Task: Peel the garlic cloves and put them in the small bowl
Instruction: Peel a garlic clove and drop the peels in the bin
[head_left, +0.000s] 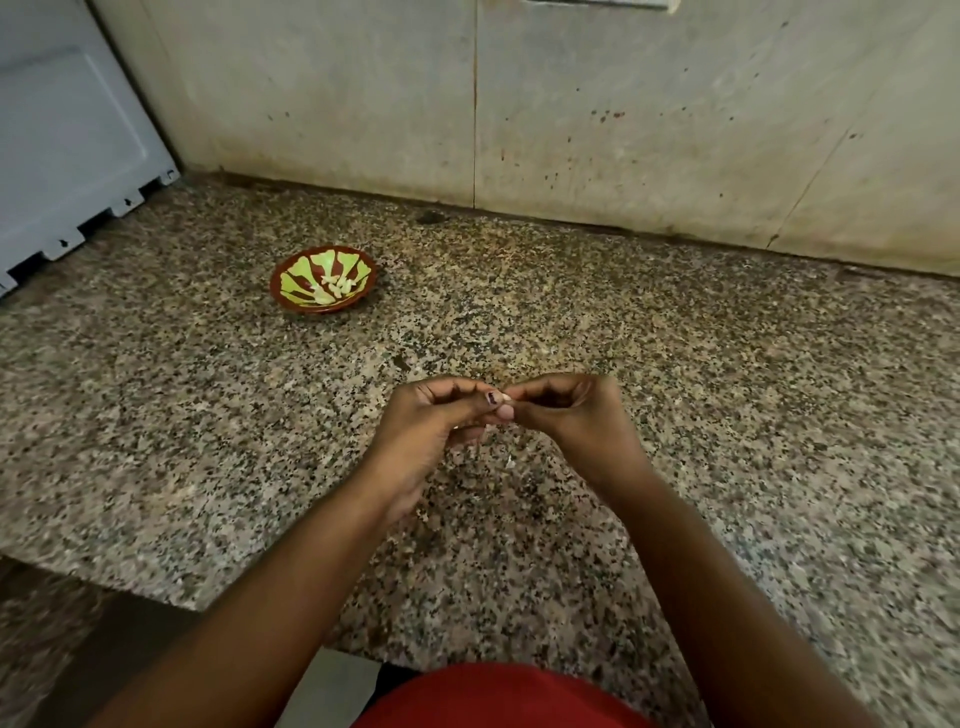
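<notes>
We note a speckled granite counter (675, 322) running up to a stained wall (623, 104). Taking the bowl (291, 297) as our landmark: it sits on the counter, brown with green markings, and holds several peeled cloves (336, 287). A grey panel (67, 140) stands to its left, at the counter's far corner. Well nearer the person and to the bowl's right, we find both hands raised above the counter, fingertips meeting. The left hand (431, 431) and right hand (576, 415) each have curled fingers pinching one pale clove (506, 399) between them. A small pale scrap (510, 462) lies on the counter beneath the hands.
</notes>
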